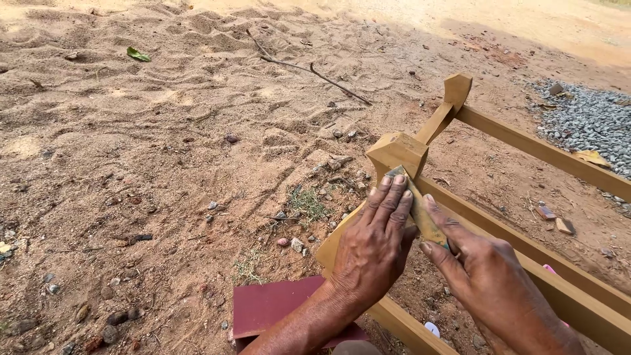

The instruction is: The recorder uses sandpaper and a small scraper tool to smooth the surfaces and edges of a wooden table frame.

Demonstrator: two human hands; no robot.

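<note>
A tan painted wooden frame [526, 144] lies on sandy ground, with shaped end blocks and long rails. My left hand [374, 246] lies flat on the near rail, fingers pressing a folded piece of sandpaper [420, 213] against the wood just below the near end block [397, 152]. My right hand [486, 276] pinches the lower end of the same sandpaper between thumb and fingers. A second end block [457, 89] stands farther back.
A dark red flat board [269, 306] lies on the ground under my left forearm. Grey gravel [585, 121] covers the far right. A dry twig [315, 72], a green leaf [138, 54] and small stones lie on the sand.
</note>
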